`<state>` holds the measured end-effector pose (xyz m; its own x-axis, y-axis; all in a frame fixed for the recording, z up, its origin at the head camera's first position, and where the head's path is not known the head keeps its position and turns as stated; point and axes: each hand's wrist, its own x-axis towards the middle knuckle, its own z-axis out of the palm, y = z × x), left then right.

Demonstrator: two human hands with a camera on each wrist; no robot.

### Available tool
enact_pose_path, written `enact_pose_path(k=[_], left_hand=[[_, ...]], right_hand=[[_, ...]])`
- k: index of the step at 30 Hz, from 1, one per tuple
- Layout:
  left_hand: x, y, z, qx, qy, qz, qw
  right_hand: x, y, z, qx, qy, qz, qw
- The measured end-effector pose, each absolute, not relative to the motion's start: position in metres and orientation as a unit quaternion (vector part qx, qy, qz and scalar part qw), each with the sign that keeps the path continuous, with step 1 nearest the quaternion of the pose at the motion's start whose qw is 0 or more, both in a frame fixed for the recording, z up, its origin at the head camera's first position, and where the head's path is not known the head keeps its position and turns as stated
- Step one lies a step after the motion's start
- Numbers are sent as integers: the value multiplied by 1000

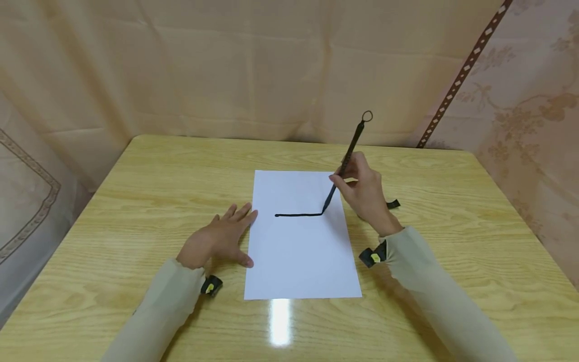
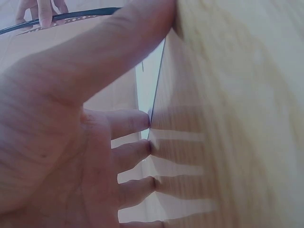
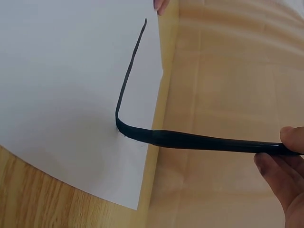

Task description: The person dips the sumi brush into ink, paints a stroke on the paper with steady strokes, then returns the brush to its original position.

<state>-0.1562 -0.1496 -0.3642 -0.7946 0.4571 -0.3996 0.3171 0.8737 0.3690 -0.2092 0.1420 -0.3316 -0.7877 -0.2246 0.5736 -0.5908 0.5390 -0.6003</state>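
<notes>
A white sheet of paper (image 1: 303, 261) lies on the table, bearing one dark horizontal stroke (image 1: 296, 215). My right hand (image 1: 364, 191) pinches a dark writing brush (image 1: 350, 148) partway up its handle, which leans up to the right and ends in a hanging loop. In the right wrist view, the bent tip of the brush (image 3: 135, 133) presses on the paper at the stroke's right end. My left hand (image 1: 221, 239) rests spread at the paper's left edge, thumb and fingertips right at the border. The left wrist view shows its fingers (image 2: 130, 154) touching down on the tabletop.
The wood-grain table (image 1: 158, 186) backs onto a beige curtain (image 1: 226, 75). A small black strip (image 1: 393, 204) shows behind my right wrist. Both wrists carry black straps with small yellow-marked devices, the right one (image 1: 374, 255) beside the paper's right edge.
</notes>
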Motion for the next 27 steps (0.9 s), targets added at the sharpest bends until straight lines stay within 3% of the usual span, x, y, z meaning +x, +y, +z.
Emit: enact_pose_path(k=[27], left_hand=[[-156,-149,-363,207,936,142,245]], right_hand=[[-203,135,-332,265,-839,425,213]])
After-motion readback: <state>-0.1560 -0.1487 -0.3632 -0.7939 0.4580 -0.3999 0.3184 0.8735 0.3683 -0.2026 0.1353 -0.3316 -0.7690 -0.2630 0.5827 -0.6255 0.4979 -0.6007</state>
